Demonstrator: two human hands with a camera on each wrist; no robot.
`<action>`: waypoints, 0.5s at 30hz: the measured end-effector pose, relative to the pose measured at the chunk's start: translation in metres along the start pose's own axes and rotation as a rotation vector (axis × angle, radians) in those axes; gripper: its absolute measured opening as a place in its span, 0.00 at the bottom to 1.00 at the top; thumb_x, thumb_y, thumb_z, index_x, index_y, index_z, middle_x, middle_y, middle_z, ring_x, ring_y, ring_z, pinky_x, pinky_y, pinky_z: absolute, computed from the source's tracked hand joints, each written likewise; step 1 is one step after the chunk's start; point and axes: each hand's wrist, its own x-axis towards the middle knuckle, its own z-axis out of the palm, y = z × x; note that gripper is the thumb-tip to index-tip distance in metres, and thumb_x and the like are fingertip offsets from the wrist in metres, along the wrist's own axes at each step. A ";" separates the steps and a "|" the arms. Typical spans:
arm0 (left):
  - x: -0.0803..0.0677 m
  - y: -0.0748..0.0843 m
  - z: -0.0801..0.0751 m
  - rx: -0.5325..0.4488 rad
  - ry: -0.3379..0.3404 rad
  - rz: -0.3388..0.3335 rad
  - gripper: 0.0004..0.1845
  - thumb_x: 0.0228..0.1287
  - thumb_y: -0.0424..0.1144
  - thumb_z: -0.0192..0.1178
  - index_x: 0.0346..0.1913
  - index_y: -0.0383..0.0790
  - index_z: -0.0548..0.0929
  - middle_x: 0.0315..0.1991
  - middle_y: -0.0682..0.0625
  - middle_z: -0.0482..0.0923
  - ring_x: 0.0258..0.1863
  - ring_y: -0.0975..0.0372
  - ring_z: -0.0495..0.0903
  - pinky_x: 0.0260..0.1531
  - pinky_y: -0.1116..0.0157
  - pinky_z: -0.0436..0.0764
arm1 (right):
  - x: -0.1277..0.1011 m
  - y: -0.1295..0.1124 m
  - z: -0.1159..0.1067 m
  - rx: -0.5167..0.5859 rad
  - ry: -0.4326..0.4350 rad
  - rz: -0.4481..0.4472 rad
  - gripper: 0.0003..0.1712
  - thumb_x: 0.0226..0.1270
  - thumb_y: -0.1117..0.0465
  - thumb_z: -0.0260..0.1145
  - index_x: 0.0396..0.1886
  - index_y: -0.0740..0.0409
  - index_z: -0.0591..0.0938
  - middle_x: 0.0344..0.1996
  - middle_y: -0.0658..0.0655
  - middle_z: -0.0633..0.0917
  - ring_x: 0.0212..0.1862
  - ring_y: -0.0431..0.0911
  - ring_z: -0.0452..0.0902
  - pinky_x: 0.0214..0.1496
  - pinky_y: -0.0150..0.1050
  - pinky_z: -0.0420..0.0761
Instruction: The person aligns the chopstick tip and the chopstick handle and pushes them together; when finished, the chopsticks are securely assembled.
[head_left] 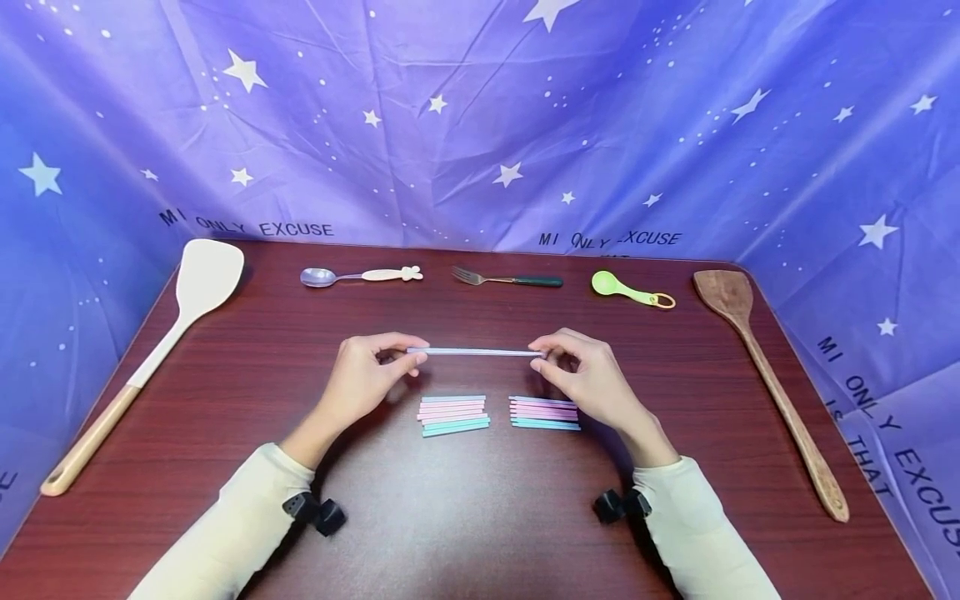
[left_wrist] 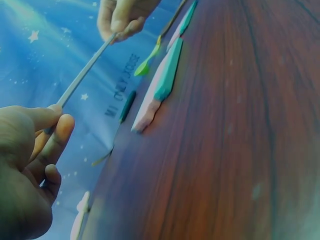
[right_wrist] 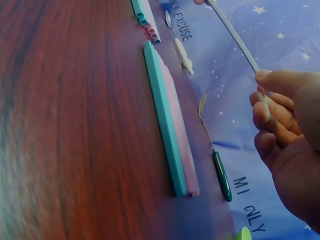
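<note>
A thin, pale lavender stick (head_left: pixel 480 352) is held level between the two hands, off the table. At its left end the left hand (head_left: pixel 371 371) pinches it between thumb and fingertips. The right hand (head_left: pixel 588 371) grips the other end in the same way. In the left wrist view the stick (left_wrist: pixel 82 75) runs in one straight line from hand to hand. Just nearer the body lie two side-by-side groups of shorter sticks, a left group (head_left: pixel 453 414) and a right group (head_left: pixel 545 412), in pale blue, pink and teal. Neither hand touches these groups.
Along the back lie a spoon (head_left: pixel 360 276) with a white figure handle, a green-handled fork (head_left: pixel 506 277) and a lime measuring spoon (head_left: pixel 633 290). A white spatula (head_left: pixel 165 333) lies far left, a wooden spatula (head_left: pixel 772 383) far right. Starry blue cloth (head_left: pixel 450 167) encloses the table.
</note>
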 end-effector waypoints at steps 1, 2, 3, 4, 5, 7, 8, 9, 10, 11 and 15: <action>0.000 -0.001 -0.003 0.001 0.005 0.001 0.05 0.65 0.37 0.72 0.42 0.47 0.92 0.23 0.52 0.88 0.22 0.53 0.86 0.17 0.72 0.68 | -0.001 0.001 -0.001 -0.004 -0.008 0.005 0.09 0.64 0.65 0.75 0.44 0.52 0.89 0.27 0.47 0.82 0.28 0.38 0.74 0.30 0.30 0.71; 0.000 -0.003 -0.006 0.007 0.011 0.002 0.05 0.65 0.37 0.72 0.42 0.47 0.92 0.24 0.51 0.89 0.22 0.53 0.86 0.17 0.72 0.68 | -0.001 0.002 -0.003 -0.012 -0.014 0.007 0.09 0.64 0.65 0.75 0.44 0.53 0.89 0.27 0.47 0.82 0.28 0.38 0.74 0.30 0.30 0.71; 0.001 -0.006 -0.009 0.014 0.019 0.004 0.05 0.65 0.37 0.72 0.43 0.46 0.92 0.25 0.50 0.90 0.23 0.53 0.87 0.18 0.73 0.69 | -0.003 0.003 -0.004 -0.017 -0.021 0.014 0.09 0.65 0.65 0.75 0.44 0.54 0.89 0.27 0.47 0.82 0.28 0.38 0.74 0.30 0.30 0.71; 0.001 -0.009 -0.013 0.018 0.029 0.005 0.05 0.65 0.38 0.72 0.43 0.46 0.92 0.26 0.49 0.90 0.23 0.53 0.87 0.18 0.73 0.70 | -0.004 0.005 -0.005 -0.022 -0.029 0.019 0.09 0.65 0.65 0.75 0.44 0.55 0.89 0.27 0.47 0.81 0.28 0.38 0.73 0.29 0.30 0.71; 0.002 -0.011 -0.017 0.024 0.041 0.004 0.06 0.65 0.38 0.72 0.43 0.45 0.92 0.27 0.48 0.90 0.22 0.53 0.87 0.18 0.73 0.70 | -0.005 0.006 -0.006 -0.026 -0.038 0.024 0.09 0.65 0.65 0.75 0.44 0.56 0.89 0.27 0.47 0.81 0.28 0.38 0.73 0.30 0.30 0.71; 0.003 -0.018 -0.025 0.031 0.072 0.008 0.07 0.65 0.38 0.72 0.44 0.42 0.92 0.29 0.46 0.91 0.23 0.55 0.88 0.20 0.74 0.73 | -0.008 0.009 -0.008 -0.033 -0.059 0.034 0.08 0.65 0.66 0.75 0.44 0.56 0.89 0.26 0.47 0.81 0.28 0.38 0.73 0.29 0.30 0.71; 0.004 -0.023 -0.029 0.038 0.091 0.008 0.07 0.65 0.38 0.72 0.44 0.41 0.92 0.30 0.45 0.91 0.23 0.57 0.88 0.20 0.75 0.73 | -0.010 0.011 -0.008 -0.038 -0.071 0.037 0.08 0.65 0.66 0.75 0.43 0.56 0.89 0.27 0.47 0.81 0.28 0.38 0.73 0.30 0.30 0.72; 0.005 -0.026 -0.033 0.046 0.111 0.009 0.08 0.65 0.37 0.72 0.44 0.40 0.92 0.30 0.45 0.91 0.23 0.60 0.88 0.21 0.76 0.74 | -0.012 0.012 -0.009 -0.039 -0.084 0.044 0.08 0.65 0.65 0.74 0.43 0.55 0.89 0.27 0.47 0.81 0.29 0.38 0.73 0.30 0.30 0.72; 0.006 -0.030 -0.037 0.051 0.130 0.005 0.08 0.65 0.37 0.72 0.44 0.39 0.92 0.30 0.44 0.91 0.23 0.63 0.88 0.22 0.77 0.74 | -0.013 0.013 -0.009 -0.039 -0.097 0.047 0.07 0.65 0.65 0.75 0.43 0.55 0.89 0.27 0.47 0.81 0.29 0.38 0.74 0.30 0.30 0.73; 0.007 -0.035 -0.041 0.059 0.146 0.002 0.08 0.64 0.37 0.72 0.45 0.39 0.92 0.30 0.44 0.91 0.23 0.67 0.87 0.23 0.78 0.75 | -0.015 0.014 -0.009 -0.041 -0.110 0.051 0.07 0.65 0.65 0.75 0.42 0.54 0.89 0.28 0.46 0.82 0.30 0.38 0.74 0.31 0.30 0.73; 0.011 -0.049 -0.053 0.104 0.190 -0.022 0.09 0.64 0.37 0.73 0.45 0.38 0.92 0.31 0.43 0.91 0.23 0.80 0.83 0.27 0.79 0.73 | -0.021 0.017 -0.009 -0.046 -0.149 0.057 0.07 0.65 0.63 0.75 0.41 0.51 0.90 0.29 0.45 0.83 0.31 0.37 0.75 0.32 0.30 0.74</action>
